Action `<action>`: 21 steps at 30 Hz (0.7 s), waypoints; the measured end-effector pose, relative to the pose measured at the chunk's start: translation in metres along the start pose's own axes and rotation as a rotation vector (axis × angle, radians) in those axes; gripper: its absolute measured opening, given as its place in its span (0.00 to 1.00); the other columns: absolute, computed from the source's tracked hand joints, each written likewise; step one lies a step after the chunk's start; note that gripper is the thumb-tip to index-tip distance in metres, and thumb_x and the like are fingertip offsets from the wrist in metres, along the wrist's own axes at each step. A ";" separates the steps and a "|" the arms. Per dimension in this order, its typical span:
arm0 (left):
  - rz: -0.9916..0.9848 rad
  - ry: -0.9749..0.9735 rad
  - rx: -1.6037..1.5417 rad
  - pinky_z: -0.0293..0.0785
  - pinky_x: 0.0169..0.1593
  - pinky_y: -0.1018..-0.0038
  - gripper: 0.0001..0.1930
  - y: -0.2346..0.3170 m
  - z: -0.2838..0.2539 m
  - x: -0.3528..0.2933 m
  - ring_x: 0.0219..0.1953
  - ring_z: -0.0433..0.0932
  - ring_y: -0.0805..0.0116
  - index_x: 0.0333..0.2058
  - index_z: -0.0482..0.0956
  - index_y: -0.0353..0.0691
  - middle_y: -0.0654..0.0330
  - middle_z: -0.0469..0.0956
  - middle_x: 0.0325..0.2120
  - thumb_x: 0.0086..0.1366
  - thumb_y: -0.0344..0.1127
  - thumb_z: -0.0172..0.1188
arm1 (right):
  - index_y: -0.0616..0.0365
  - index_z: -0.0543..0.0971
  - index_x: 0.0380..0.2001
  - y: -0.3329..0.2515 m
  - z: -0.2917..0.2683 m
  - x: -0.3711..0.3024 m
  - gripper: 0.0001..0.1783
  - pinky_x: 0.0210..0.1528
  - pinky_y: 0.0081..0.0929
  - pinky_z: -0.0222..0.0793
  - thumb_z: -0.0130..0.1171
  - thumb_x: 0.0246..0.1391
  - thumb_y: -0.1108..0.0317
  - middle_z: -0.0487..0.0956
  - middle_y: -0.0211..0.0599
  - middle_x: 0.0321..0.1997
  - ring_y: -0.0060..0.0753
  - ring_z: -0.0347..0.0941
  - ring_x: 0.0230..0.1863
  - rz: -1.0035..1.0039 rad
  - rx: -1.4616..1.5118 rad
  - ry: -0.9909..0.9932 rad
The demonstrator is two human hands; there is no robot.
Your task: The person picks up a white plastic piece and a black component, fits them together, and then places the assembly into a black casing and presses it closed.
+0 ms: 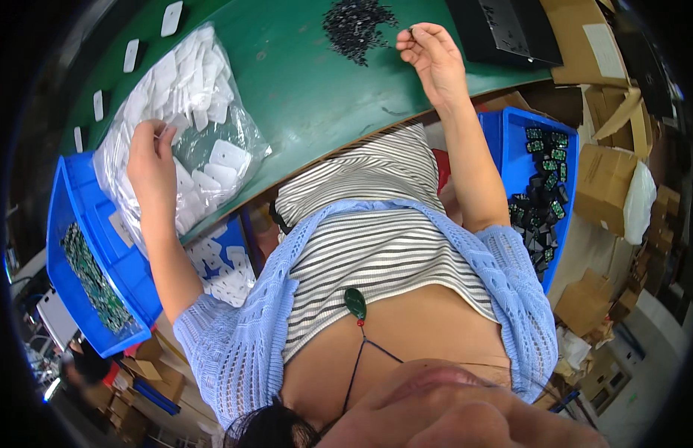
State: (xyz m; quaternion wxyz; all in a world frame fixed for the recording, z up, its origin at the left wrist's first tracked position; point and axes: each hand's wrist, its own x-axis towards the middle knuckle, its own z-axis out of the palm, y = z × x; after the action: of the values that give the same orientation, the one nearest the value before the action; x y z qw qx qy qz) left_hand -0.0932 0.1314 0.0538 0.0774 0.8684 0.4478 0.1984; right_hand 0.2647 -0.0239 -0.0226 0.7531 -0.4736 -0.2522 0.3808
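Observation:
A clear plastic bag (pixel 242 123) of white plastic covers (pixel 230 155) lies at the left on the green table. My left hand (pixel 150 160) is over it, fingers curled and closed at the bag's contents on a white piece, partly hidden by the fingers. Beyond the table's near edge, my right hand (pixel 438 63) is raised with thumb and forefinger pinched on a tiny dark part. Just left of that hand is a loose pile of small black parts (pixel 354 30).
Several white-topped units (pixel 131 56) stand in a row at the far left. A blue bin (pixel 107 261) holds green circuit boards; another blue bin (pixel 514 134) at right holds black housings with boards. A black box (pixel 503 30) and cardboard boxes (pixel 604 187) are at the right.

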 end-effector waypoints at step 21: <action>0.306 -0.082 -0.871 0.67 0.21 0.79 0.07 0.172 0.071 0.008 0.18 0.71 0.74 0.32 0.78 0.37 0.60 0.73 0.26 0.53 0.22 0.59 | 0.61 0.74 0.34 -0.033 0.062 -0.065 0.07 0.29 0.22 0.69 0.57 0.49 0.76 0.77 0.38 0.29 0.27 0.73 0.25 -0.802 -0.926 -0.168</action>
State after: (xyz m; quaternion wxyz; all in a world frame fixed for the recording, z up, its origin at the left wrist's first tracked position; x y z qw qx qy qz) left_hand 0.0693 0.0399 0.0455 0.4225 0.8183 0.1861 0.3425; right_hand 0.1919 -0.0529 0.0326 0.5316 -0.5879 -0.6081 -0.0451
